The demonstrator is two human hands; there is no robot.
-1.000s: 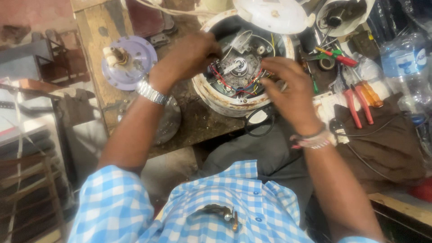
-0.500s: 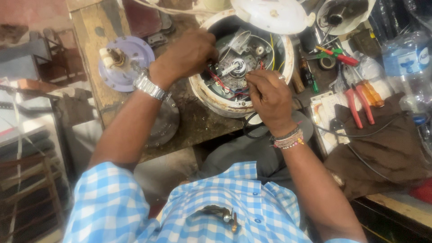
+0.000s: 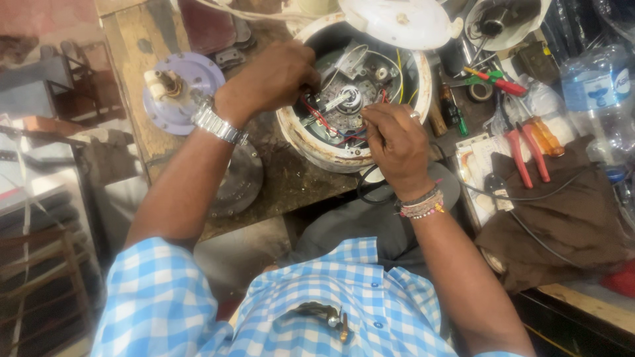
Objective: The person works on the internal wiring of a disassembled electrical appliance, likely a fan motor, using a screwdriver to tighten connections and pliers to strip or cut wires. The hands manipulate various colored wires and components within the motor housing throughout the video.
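A round white appliance housing [image 3: 317, 149] lies open on the wooden bench, showing a metal hub [image 3: 347, 99] and red, yellow and white wires [image 3: 317, 114]. My left hand [image 3: 271, 79], with a metal watch on its wrist, curls over the housing's left rim, fingers reaching inside by the red wires. My right hand [image 3: 397, 145], with beaded bands on its wrist, is at the lower right inside the housing. Its fingertips are pinched together on wires near the hub. What the fingertips hold is partly hidden.
A lilac disc with a shaft [image 3: 178, 92] and a grey metal plate [image 3: 241, 178] lie to the left. A white lid [image 3: 397, 23] sits behind. On the right are red-handled pliers [image 3: 526, 152], screwdrivers [image 3: 493, 79], a plastic bottle [image 3: 602, 92] and a brown cloth [image 3: 569, 218].
My right hand has moved left from the housing's right rim into its lower inside, onto the wires. My left hand has stayed on the left rim.
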